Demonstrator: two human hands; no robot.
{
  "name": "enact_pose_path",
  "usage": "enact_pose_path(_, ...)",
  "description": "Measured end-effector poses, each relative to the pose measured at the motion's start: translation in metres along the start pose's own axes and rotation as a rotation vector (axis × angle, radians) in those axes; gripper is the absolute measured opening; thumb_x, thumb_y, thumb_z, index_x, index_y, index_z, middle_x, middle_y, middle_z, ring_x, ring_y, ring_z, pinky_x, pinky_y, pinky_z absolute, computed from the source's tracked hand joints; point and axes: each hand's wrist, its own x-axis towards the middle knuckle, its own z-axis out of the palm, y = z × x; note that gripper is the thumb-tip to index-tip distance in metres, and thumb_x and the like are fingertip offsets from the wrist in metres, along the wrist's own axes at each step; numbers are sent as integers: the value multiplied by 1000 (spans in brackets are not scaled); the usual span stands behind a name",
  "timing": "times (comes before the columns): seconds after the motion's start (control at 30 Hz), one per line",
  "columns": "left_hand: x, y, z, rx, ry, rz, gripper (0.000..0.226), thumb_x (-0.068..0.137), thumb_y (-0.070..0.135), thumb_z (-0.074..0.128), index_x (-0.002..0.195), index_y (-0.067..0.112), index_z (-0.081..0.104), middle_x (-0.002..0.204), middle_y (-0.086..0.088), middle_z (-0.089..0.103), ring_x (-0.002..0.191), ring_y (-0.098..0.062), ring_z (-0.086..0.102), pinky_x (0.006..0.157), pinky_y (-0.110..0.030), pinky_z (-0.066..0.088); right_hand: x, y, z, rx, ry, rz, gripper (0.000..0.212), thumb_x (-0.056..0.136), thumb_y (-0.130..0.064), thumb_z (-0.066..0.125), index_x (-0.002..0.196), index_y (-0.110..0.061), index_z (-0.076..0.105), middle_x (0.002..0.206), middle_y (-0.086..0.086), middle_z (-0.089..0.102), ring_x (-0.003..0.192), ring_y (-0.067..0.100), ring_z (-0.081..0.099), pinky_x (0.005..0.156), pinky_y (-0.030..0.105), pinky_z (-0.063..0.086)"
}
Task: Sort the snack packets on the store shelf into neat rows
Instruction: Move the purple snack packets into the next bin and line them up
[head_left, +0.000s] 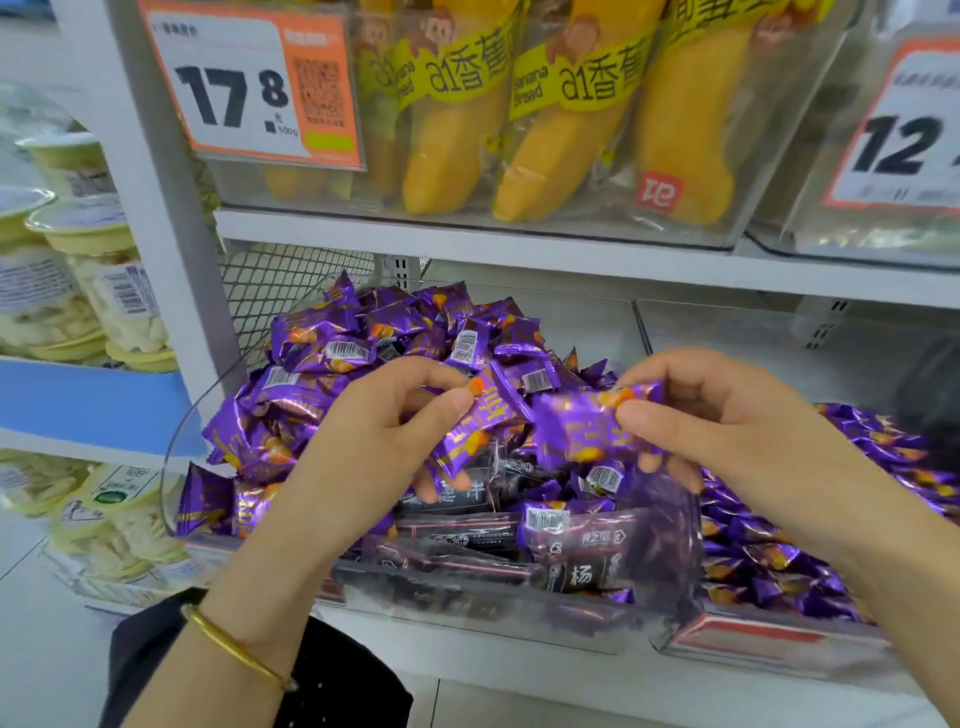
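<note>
A clear plastic bin (179, 457) on the shelf holds a heap of purple snack packets (332, 338). Several dark packets (462, 535) lie at its front. My left hand (374, 447) pinches a purple packet (467, 431) between thumb and fingers above the heap. My right hand (727, 421) grips another purple packet (576, 426) right beside it, thumb on top. The two held packets touch or overlap near the middle. More purple packets (769, 556) fill a second bin to the right.
Above, a shelf (519, 249) carries a clear bin of yellow banana bread packs (561, 130) with price tags (249, 83). Lidded tubs of pale snacks (104, 280) stand on the left shelving. A wire mesh divider (291, 291) backs the bin.
</note>
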Motion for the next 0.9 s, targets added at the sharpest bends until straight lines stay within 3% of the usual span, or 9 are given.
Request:
enact_pose_path(0.17,-2,6,14,-70,-125,-30,21,93,25,47,93,18,67,84,-15,64,52,-25,65,46,-33,55,0,4,20,159,-70,8,4,78,-7,68,81,-9,65,63,2,61,47,13,57,43,23,45)
enact_pose_path(0.33,-3,1,12,-356,-324,-189,54,77,62,55,105,16,64,91,-17,70,74,-30,68,58,-36,56,11,11,26,169,-23,-3,19,71,-18,71,80,-7,57,67,6,60,46,18,60,42,25,47)
enact_pose_path(0.43,0,-1,13,-288,-316,-166,44,76,44,70,108,16,59,90,-11,67,71,-18,65,58,-33,56,19,8,29,105,-62,-5,14,78,-15,69,82,-6,58,69,7,60,48,19,61,42,28,50)
enact_pose_path(0.53,5,-4,16,-251,-211,-153,24,83,11,63,106,14,56,78,-7,65,64,-15,60,54,-27,55,40,7,29,19,-68,26,14,89,-25,57,86,-11,57,72,6,59,53,25,62,45,31,50)
enact_pose_path(0.63,8,-11,14,-261,-137,-153,20,86,8,60,100,21,54,63,-4,64,54,-16,54,49,-23,49,90,17,27,-209,101,6,15,96,-26,47,89,-15,53,80,6,58,61,30,63,56,43,52)
enact_pose_path(0.7,10,-17,13,-254,-117,-148,21,87,10,59,101,24,52,60,0,64,59,-19,54,51,-23,47,126,23,33,-468,111,74,30,97,-35,44,93,-7,54,90,13,61,67,29,61,58,40,49)
enact_pose_path(0.77,12,-23,14,-245,-113,-148,22,89,11,57,104,26,50,63,3,65,69,-23,55,56,-27,45,148,29,44,-659,78,175,43,96,-44,41,75,-7,51,82,13,59,70,28,54,55,33,38)
enact_pose_path(0.83,13,-26,14,-241,-115,-166,22,91,12,56,106,27,50,67,4,66,74,-25,54,60,-30,42,159,35,52,-700,94,216,46,93,-46,47,63,-11,43,70,6,52,74,26,51,61,29,35)
enact_pose_path(0.9,14,-28,13,-266,-116,-181,22,92,12,54,108,27,50,69,4,66,75,-26,53,60,-30,40,162,39,53,-654,153,220,40,87,-43,59,71,-10,44,72,4,49,77,25,51,65,28,35)
